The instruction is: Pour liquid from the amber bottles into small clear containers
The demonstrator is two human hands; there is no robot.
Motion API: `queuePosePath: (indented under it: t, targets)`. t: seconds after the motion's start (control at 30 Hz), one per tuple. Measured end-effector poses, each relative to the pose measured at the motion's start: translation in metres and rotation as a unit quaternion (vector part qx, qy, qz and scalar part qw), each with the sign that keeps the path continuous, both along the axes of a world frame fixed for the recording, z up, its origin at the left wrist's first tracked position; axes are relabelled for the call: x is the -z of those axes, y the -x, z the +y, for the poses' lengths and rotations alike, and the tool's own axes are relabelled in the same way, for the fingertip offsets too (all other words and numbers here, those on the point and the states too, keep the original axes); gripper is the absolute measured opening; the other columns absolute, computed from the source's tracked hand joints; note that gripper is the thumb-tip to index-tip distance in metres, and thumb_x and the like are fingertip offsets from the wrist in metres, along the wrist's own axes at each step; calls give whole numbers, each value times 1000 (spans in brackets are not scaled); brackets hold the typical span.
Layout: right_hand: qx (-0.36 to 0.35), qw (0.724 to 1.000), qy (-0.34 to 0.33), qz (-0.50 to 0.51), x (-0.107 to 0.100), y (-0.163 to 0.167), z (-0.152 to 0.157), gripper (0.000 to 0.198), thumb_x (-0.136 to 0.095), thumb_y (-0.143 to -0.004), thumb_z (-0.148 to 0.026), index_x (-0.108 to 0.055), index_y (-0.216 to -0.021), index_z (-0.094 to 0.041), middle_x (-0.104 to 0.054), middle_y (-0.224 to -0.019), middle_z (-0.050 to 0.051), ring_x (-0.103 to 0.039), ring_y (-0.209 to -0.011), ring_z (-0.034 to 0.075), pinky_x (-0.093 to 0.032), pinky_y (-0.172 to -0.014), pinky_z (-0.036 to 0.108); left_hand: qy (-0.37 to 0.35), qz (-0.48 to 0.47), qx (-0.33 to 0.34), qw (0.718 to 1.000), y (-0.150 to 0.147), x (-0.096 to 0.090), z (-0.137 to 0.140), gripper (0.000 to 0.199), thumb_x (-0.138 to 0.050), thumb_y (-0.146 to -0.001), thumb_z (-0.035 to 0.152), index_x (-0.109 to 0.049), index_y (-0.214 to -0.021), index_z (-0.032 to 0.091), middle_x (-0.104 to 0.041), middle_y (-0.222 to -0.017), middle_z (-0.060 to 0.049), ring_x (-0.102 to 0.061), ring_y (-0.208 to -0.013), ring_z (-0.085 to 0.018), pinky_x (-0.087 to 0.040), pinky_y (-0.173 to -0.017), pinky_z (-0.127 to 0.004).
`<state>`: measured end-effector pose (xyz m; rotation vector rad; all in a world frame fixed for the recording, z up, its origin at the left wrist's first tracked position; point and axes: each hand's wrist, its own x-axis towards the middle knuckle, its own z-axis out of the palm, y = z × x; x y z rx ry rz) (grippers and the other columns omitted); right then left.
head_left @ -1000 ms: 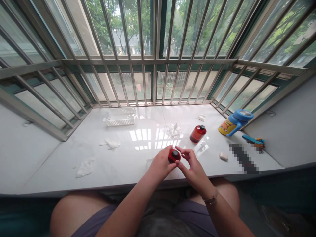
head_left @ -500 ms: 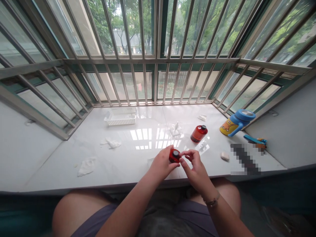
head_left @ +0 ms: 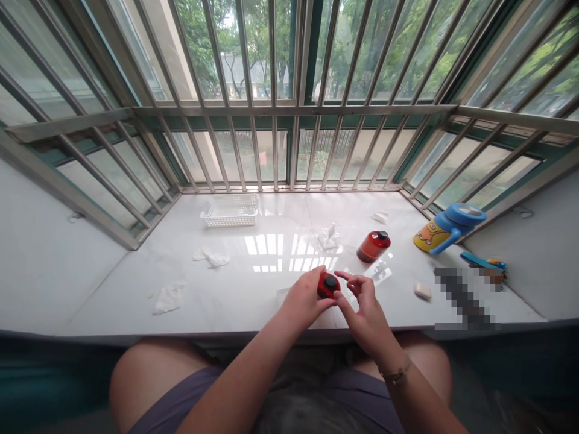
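Note:
My left hand (head_left: 302,296) is wrapped round a small red bottle with a black cap (head_left: 330,284), near the front edge of the white counter. The bottle's cap faces up toward me. My right hand (head_left: 362,302) is just right of the bottle, its fingers apart and slightly curled. Its thumb tip is at the bottle's lower right side; whether it touches cannot be made out. Beyond my hands a larger red bottle with a black cap (head_left: 373,247) lies tilted in view. Behind my left hand a clear flat piece (head_left: 283,295) is partly hidden.
On the white counter (head_left: 253,307) stand a white basket (head_left: 231,212) and a white pump top (head_left: 332,235). Crumpled tissues (head_left: 212,258) lie left. To the right are a blue-and-yellow cup (head_left: 447,228), a pale soap-like piece (head_left: 422,291) and a blue strap (head_left: 479,262). Window bars line the back.
The view has shifted, so everything sits a little further right. My left hand keeps its hold on the small bottle. My right index finger is straighter and slightly further from the cap.

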<state>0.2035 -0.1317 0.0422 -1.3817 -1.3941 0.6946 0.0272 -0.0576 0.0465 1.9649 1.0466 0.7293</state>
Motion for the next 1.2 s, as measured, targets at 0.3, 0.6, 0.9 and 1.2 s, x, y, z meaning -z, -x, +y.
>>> queuePosePath:
  t: [0.3,0.6,0.9,1.2]
  targets:
    - [14,1000,-5,-16,3,0,1,38,-68,-102,-51,-47,-125,-29,-64,-137,10,-64,-133,29,-48,-122,61,0,-1,-2,1000,0,0,0,81,-90,-82,22,-54,-153,23,-66,-151,-17,-64,-141,-38,-51,-121,-56]
    - [36,998,-26,-50,21,1,8,51,-76,-95,-51,-44,-128,-29,-59,-146,13,-63,-136,33,-49,-121,66,-55,37,14,998,-2,6,-1,97,-92,-80,21,-42,-162,24,-62,-155,-20,-62,-143,-39,-53,-120,-59]
    - [21,998,-25,-62,35,3,12,65,-82,-92,-54,-44,-137,-27,-59,-149,17,-66,-132,34,-57,-112,61,-156,156,-61,973,98,-5,7,66,-68,-103,46,-45,-162,28,-55,-166,-10,-53,-154,-27,-48,-129,-47]
    - [164,977,-32,-129,37,-48,20,80,-85,-82,-68,-44,-135,-25,-64,-141,19,-71,-117,36,-63,-98,60,-131,295,-270,907,257,28,92,47,-48,-87,5,-73,-126,16,-73,-138,-19,-63,-135,-38,-48,-119,-58]
